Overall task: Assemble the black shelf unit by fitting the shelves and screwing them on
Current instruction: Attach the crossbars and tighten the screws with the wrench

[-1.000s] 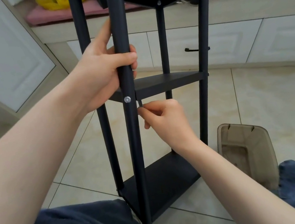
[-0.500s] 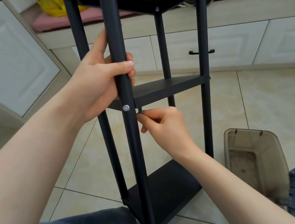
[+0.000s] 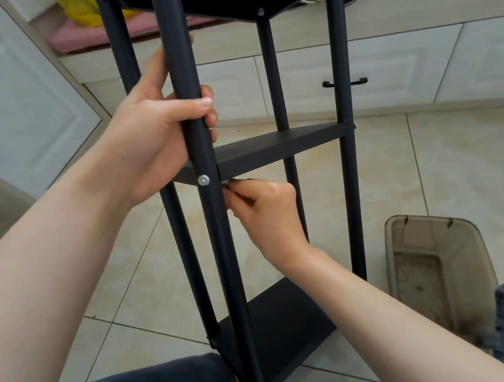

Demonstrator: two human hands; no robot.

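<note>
A person's right hand (image 3: 267,211), fingers curled and thumb and forefinger pinched on a slim grey tool (image 3: 231,182), works just under the front edge of the middle shelf (image 3: 277,149) of a black shelf unit. Most of the tool is hidden by the fingertips, so its type cannot be told; a hex key seems likely.

Just left of those fingertips and slightly above them, a silver screw (image 3: 203,180) sits in the face of the front post (image 3: 185,68), where shelf and post meet. The post's long axis runs up and down past the hand, leaning toward the camera. The screw appears to point across that axis, into the shelf corner.

Above the screw, the left hand (image 3: 159,133) wraps the same post, thumb laid across its front, and steadies the frame. Its heel is the closer of the two to the screw, but it is taken up with holding, so the free-working right hand looks set to do the turning. To meet the screw head, the tool would probably have to come round from beside the post to its front.

Below the right wrist lies the bottom shelf (image 3: 278,331), and off to its right, well apart, a smoky plastic bin (image 3: 440,275) on the tiles.
</note>
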